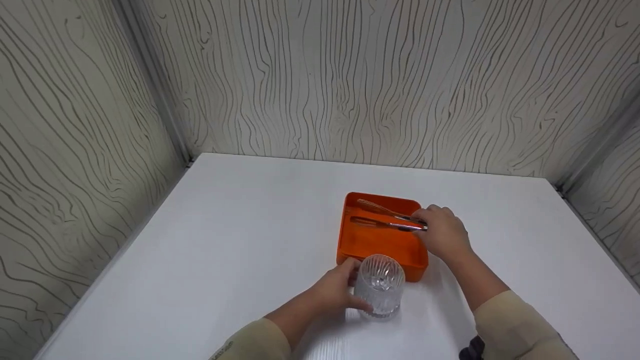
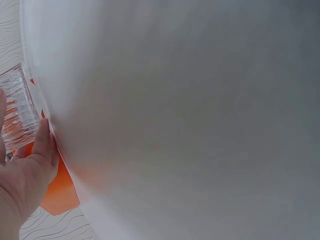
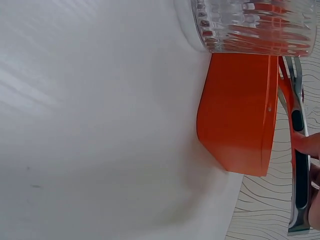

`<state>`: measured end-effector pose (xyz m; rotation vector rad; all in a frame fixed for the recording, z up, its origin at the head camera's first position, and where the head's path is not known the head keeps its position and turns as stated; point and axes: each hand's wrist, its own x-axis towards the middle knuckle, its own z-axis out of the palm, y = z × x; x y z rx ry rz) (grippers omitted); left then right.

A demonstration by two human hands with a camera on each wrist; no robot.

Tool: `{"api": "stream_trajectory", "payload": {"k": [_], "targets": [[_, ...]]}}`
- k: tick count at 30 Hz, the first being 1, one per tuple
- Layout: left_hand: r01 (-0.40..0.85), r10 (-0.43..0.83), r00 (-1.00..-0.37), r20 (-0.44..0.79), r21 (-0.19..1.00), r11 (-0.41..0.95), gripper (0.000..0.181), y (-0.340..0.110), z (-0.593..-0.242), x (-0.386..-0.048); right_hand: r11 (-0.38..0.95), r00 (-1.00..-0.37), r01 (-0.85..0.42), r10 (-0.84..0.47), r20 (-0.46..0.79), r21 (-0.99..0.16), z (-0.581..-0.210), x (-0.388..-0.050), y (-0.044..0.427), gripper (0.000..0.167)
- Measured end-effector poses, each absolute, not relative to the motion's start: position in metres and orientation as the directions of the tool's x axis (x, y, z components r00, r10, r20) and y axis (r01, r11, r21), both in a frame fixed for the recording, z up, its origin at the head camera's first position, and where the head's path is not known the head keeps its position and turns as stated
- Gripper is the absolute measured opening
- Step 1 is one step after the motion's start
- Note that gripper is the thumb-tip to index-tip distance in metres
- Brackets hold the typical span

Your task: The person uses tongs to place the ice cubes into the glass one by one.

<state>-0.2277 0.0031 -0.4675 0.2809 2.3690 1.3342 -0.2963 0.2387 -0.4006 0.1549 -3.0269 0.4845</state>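
Note:
A clear ribbed drinking glass [image 1: 382, 292] stands in front of an orange square tray [image 1: 387, 243]. My left hand [image 1: 336, 291] grips the glass from its left side, thumb at the front and fingers behind. In the left wrist view the ribbed glass [image 2: 19, 112] lies within that hand [image 2: 30, 172]. My right hand [image 1: 444, 232] holds metal tongs [image 1: 395, 226] by the handle end. The tongs' two arms are spread apart and reach left over the tray. In the right wrist view dark inlays show along the tongs [image 3: 300, 165], with nothing seen between their tips.
Everything stands on a white table [image 1: 240, 240]. Wood-patterned panels [image 1: 325, 80] close in the back and sides. A small dark object [image 1: 472, 348] shows by the right sleeve at the bottom edge.

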Motion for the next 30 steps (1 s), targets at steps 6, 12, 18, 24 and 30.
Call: {"api": "stream_trajectory", "payload": {"k": [6, 12, 18, 24, 30], "targets": [[0.012, 0.388, -0.892, -0.231, 0.846, 0.533, 0.063, 0.003, -0.468, -0.229, 0.954, -0.994, -0.091, -0.069, 0.087, -0.287, -0.409, -0.304, 0.23, 0.029], [0.001, 0.383, -0.892, -0.241, 0.845, 0.535, 0.063, 0.003, -0.467, -0.228, 0.962, -0.997, -0.061, -0.044, 0.069, -0.265, -0.414, -0.312, 0.22, 0.03], [-0.015, 0.371, -0.894, -0.252, 0.844, 0.536, 0.064, 0.002, -0.467, -0.228, 0.963, -0.998, -0.051, -0.038, 0.055, -0.263, -0.416, -0.318, 0.214, 0.032], [-0.006, 0.378, -0.892, -0.246, 0.845, 0.535, 0.063, 0.003, -0.468, -0.229, 0.965, -0.998, -0.051, -0.04, 0.048, -0.258, -0.415, -0.322, 0.21, 0.032], [-0.004, 0.378, -0.894, -0.238, 0.851, 0.525, 0.064, 0.002, -0.469, -0.23, 0.964, -0.999, -0.049, -0.042, 0.033, -0.262, -0.416, -0.328, 0.21, 0.033]]}}
